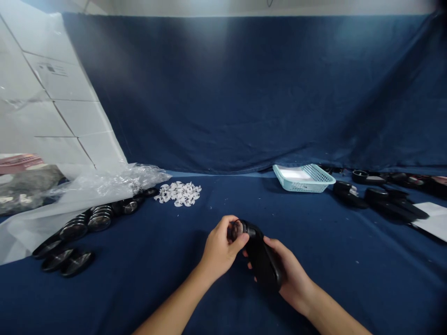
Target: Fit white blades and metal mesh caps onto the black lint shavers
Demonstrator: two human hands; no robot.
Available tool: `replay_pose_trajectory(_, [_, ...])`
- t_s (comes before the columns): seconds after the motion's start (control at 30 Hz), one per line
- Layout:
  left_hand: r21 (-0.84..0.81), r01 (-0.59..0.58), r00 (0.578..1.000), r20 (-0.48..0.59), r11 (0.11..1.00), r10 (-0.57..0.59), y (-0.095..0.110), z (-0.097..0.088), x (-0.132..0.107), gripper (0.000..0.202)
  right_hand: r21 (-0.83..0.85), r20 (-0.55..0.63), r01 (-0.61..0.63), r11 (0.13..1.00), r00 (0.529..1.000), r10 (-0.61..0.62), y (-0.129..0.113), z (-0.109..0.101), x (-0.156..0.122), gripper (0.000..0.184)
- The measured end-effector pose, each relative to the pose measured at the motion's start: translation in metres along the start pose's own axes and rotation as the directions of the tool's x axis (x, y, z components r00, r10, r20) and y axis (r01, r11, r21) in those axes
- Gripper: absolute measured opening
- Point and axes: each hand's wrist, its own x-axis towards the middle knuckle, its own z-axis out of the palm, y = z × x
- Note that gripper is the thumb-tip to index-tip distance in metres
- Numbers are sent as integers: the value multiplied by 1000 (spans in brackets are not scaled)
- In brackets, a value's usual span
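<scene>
Head view: both my bare hands are low in frame, above the blue cloth (139,298). A black plastic handle (262,263) is held between them at centre. The left hand (220,246) has its fingers (227,222) clenched on the handle's round head (237,229). The right hand (293,279) grasps the handle's body from the side and below, fingers curled around it. Off to the left are round black caps (73,230) in loose rows, partly under a clear plastic sheet (94,190), with a heap of white paper bits (178,193) just beside. To the right: a pale blue basket (303,179), more black handles (391,202), and a white paper sheet (433,222).
</scene>
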Motion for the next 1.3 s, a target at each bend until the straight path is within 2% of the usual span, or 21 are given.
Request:
replay_pose_trajectory(0.1, [16, 2, 1000, 4, 1000, -2, 5, 0, -2, 40, 48, 27, -46, 998, 999, 45, 1, -1, 3, 38])
replay_pose_trajectory(0.33, [18, -19, 999, 37, 1000, 18, 14, -1, -6, 44, 52, 87, -82, 995, 993, 77, 4, -3, 7, 53])
replay_pose_trajectory(0.6, [39, -26, 998, 56, 999, 23, 13, 0, -7, 48, 54, 91, -74, 996, 993, 69, 6, -6, 10, 58])
replay_pose_trajectory(0.73, [28, -70, 994, 86, 997, 67, 14, -1, -7, 57, 109, 52, -62, 992, 997, 57, 5, -7, 11, 53])
replay_pose_trajectory(0.83, [-57, -69, 991, 113, 996, 75, 15, -3, -4, 57, 150, 51, -75, 986, 996, 68, 4, -8, 12, 50])
replay_pose_trajectory(0.93, [-200, -27, 990, 132, 979, 54, 16, -5, -2, 57, 171, 107, -115, 979, 989, 98, 4, -8, 10, 49])
replay_pose_trajectory(1.1, [-446, 142, 968, 249, 884, -30, 17, -8, -3, 60, 138, 222, -196, 971, 961, 162, 8, -5, 6, 54])
replay_pose_trajectory(1.23, [-511, 95, 963, 263, 854, 50, 13, -11, -2, 70, 133, 253, -266, 955, 940, 227, 13, -2, 4, 57])
replay_pose_trajectory(1.3, [-565, 87, 945, 307, 821, 111, 12, -13, -1, 71, 124, 277, -313, 942, 922, 270, 15, 0, 3, 60])
